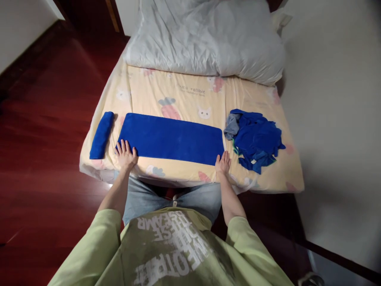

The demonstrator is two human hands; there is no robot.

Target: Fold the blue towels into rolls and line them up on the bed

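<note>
Green shirt (169,250) closest | flat blue cloth (175,137) reaches from left fingers (123,148), spread on it, to right fingers (225,158), straight, gripping nothing I can see | looks like smoothing | next likely needs pinching an edge

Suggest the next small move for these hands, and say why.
Perhaps curl up the left end of the flat blue cloth: it lies spread out, the left hand touches its near left corner, and a blue roll lies beside that end.
</note>
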